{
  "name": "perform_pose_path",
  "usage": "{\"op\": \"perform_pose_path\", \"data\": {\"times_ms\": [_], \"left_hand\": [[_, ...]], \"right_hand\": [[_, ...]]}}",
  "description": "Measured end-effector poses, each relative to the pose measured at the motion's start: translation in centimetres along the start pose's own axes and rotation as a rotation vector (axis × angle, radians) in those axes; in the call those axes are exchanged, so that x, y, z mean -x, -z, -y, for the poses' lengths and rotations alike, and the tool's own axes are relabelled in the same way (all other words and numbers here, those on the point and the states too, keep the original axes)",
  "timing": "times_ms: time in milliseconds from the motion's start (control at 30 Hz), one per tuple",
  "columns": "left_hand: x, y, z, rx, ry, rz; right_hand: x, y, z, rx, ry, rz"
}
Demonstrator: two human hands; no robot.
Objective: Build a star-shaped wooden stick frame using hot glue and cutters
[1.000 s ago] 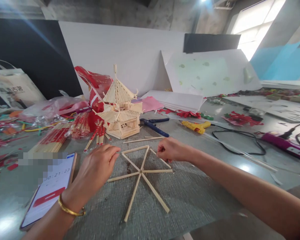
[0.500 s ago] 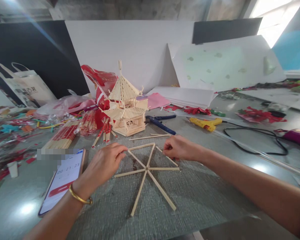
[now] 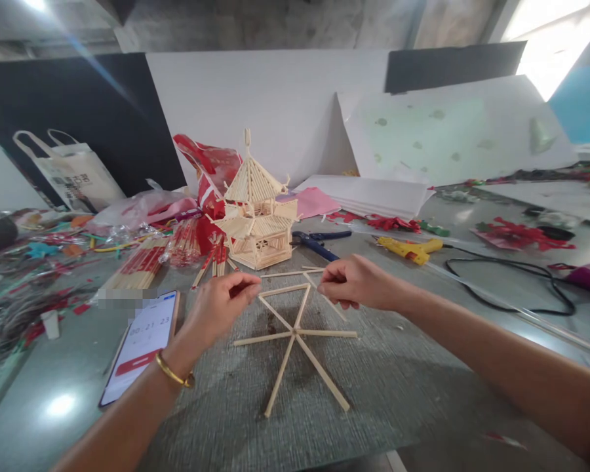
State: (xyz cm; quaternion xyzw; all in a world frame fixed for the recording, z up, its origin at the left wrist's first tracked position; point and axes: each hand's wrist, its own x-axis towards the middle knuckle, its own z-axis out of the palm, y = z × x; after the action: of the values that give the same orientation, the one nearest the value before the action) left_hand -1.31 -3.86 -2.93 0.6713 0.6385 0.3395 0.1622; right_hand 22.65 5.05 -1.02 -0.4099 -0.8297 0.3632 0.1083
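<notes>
Six wooden sticks form a spoked frame flat on the table, joined at the centre. A crosspiece stick spans two far spoke ends. My left hand hovers by the crosspiece's left end, fingers bent together; anything between the fingertips is hidden. With its fingers closed, my right hand pinches a thin wooden stick, slanting beside the upper right spoke. Behind the frame, loose sticks lie near a pagoda model made of sticks.
A phone showing a timer lies left of the frame. Blue-handled pliers and a yellow glue gun with a black cord lie behind my right hand. Bundled sticks and plastic wrap are at the left. White sheets rest at the back.
My left hand has drawn slightly up off the crosspiece's end. My right hand has lifted its stick upward and away from the right spoke's end. The view has shifted a little.
</notes>
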Motion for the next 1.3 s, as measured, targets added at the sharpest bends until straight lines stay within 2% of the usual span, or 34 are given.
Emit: {"op": "perform_pose_path", "data": {"times_ms": [100, 167, 233, 333, 400, 533, 633, 733, 833, 967, 1100, 1300], "left_hand": [[0.2, -0.2, -1.9, 0.427, 0.100, 0.157], [0.5, -0.3, -2.9, 0.549, 0.121, 0.224], [0.6, -0.3, -3.3, 0.563, 0.142, 0.222], [0.4, 0.1, -2.5, 0.429, 0.200, 0.178], [0.0, 0.5, -1.2, 0.268, 0.252, 0.213], [-0.6, 1.0, 1.7, 0.070, 0.320, 0.345], [-0.8, 0.7, 2.6, -0.063, 0.314, 0.340], [-0.8, 0.1, 2.6, -0.149, 0.309, 0.318], [-0.9, -0.2, 2.4, -0.179, 0.327, 0.342], [-1.0, -0.3, 2.1, -0.247, 0.309, 0.351], [-0.8, -0.5, 1.9, -0.333, 0.254, 0.310], [-0.2, -0.8, 2.2, -0.366, 0.217, 0.289]], "right_hand": [[-0.4, -1.0, 3.1, -0.211, 0.034, -0.005], [-1.2, -2.1, 5.0, -0.301, 0.051, -0.014], [-2.2, -3.1, 6.2, -0.364, 0.077, -0.016], [-3.5, -3.9, 6.7, -0.364, 0.116, 0.019], [-3.6, -3.8, 6.2, -0.290, 0.168, 0.022], [-1.9, -3.6, 4.1, 0.037, 0.277, -0.116], [-0.2, -3.8, 2.4, 0.239, 0.273, -0.173], [0.9, -4.2, 1.3, 0.316, 0.259, -0.135], [1.3, -4.3, 0.9, 0.349, 0.316, -0.120], [1.9, -4.4, 0.9, 0.411, 0.408, -0.172], [2.3, -4.8, 0.7, 0.477, 0.455, -0.211], [1.8, -5.5, 0.2, 0.568, 0.526, -0.228]]}}
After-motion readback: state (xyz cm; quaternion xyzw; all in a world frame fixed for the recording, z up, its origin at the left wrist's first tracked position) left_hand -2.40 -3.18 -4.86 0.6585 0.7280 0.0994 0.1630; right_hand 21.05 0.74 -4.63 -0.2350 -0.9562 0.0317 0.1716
